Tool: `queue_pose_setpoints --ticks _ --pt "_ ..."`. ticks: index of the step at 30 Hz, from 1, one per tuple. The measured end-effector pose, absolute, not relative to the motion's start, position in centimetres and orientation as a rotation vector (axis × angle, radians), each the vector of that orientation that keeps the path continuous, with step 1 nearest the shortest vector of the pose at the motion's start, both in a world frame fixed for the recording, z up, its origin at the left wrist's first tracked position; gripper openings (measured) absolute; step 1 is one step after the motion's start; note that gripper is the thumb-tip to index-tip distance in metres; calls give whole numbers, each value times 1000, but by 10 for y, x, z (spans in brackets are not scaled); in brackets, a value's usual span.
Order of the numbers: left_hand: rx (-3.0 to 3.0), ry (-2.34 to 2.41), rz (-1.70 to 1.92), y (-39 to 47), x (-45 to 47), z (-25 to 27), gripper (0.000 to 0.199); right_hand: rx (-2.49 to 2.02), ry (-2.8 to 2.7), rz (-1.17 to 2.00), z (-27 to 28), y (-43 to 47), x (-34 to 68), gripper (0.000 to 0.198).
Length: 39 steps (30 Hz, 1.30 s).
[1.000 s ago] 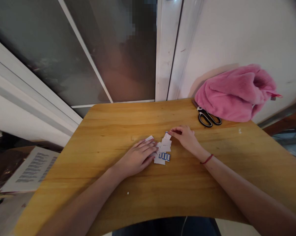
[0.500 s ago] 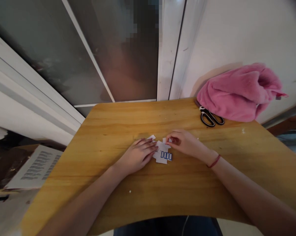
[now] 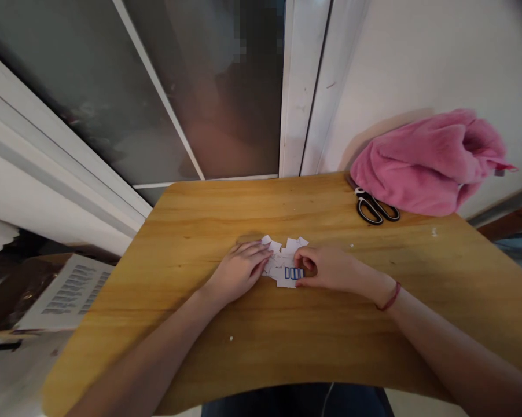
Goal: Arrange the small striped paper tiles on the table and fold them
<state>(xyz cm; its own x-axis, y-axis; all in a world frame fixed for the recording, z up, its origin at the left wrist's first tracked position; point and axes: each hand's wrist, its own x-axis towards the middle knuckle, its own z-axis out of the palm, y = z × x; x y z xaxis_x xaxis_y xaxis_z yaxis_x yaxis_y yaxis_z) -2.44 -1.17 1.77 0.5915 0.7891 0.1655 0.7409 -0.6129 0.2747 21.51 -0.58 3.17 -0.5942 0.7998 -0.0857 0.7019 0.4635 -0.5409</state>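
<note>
Spreading flat on the left side of the paper pieces point(image 3: 282, 260), here are the left hand's point(image 3: 239, 267) fingers, long and close together, clamped on nothing! Across on the right edge, the right hand point(image 3: 326, 266) curls in, thumb and forefinger tips apart around the piece with blue outlined boxes point(image 3: 293, 273); whether they grip it, I can't tell. Those white pieces overlap in a ragged cluster, mid-surface point(image 3: 261, 330), between both hands! A red band point(image 3: 390, 296) circles the right wrist. Farther out, black-handled scissors point(image 3: 376, 208) poke from under a pink plush cloth point(image 3: 430, 165) against the wall, and beyond the far edge, framed dark panels point(image 3: 226, 116)!
</note>
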Motion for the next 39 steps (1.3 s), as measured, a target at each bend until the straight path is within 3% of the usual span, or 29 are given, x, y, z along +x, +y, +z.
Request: queue_pose_setpoints --ticks 9,15,20,26,29,33,39 --pt "2630 1310 429 -6 -28 16 32 -1218 -2459 1000 36 -1 216 7" --pt "2622 1272 465 -8 -28 16 31 -1211 -2309 1230 39 4 222 21" --pt "2609 1289 452 -7 -27 16 32 -1210 -2201 813 30 2 218 18" --pt "2587 1399 444 -2 -30 12 43 -1040 -2380 861 25 0 214 18" --pt "2550 1273 550 -1 -31 12 41 -1065 -2371 687 25 -1 213 20" --pt "2573 1063 493 -6 -27 16 43 -1071 -2436 349 18 -2 208 36" --pt "2692 1050 269 -12 -21 19 45 -1259 -2464 218 -2 8 207 48"
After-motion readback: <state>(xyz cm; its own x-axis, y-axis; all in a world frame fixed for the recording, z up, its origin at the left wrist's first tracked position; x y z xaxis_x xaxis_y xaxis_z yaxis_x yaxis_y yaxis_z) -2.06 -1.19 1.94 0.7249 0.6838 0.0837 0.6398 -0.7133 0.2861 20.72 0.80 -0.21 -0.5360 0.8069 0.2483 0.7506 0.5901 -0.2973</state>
